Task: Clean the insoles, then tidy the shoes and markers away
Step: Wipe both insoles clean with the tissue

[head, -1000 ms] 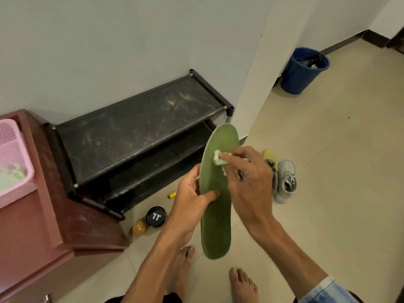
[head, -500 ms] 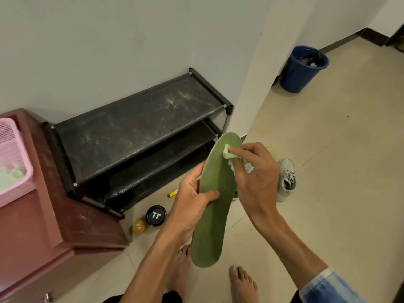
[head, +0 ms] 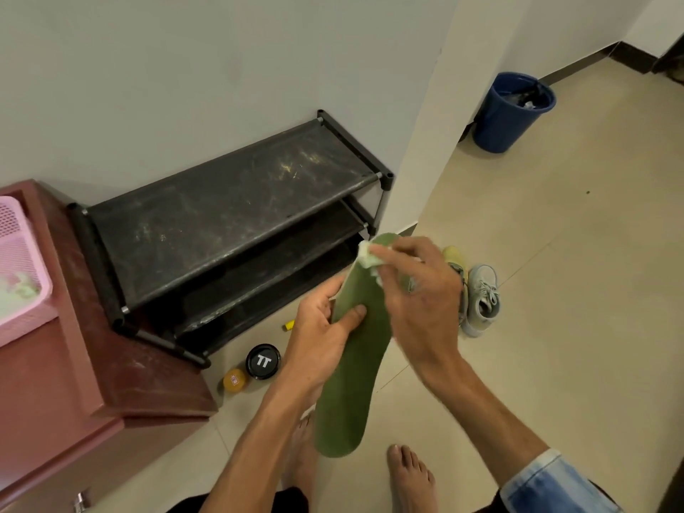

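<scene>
— Well, where is the insole kept, and how is it gripped?

— It is held up in the air in front of the body, with the toe end raised and the heel end hanging above the bare feet. It is grasped about its middle by the left hand, the thumb laid across the green face and the fingers curled behind the edge. A small pale wipe is pinched in the fingertips of the right hand and pressed against the toe end.

— What stage is judged to be reached?

— Cleaning is judged to be under way, not finished. Only one insole is seen, and whether a second has been wiped cannot be told. No marks can be made out on the green face, though the part under the wipe is hidden.

— And the tidying?

— None of it appears to be done. A pair of pale shoes is left on the floor just beyond the right hand and partly hidden by it. What looks like a yellow marker is seen lying on the floor at the foot of the black shoe rack. A round black tin and a small yellow jar are stood close by.

— Further out?

— A pink basket is set on a reddish cabinet at the left, and a blue bin is placed by the wall, well apart.
</scene>
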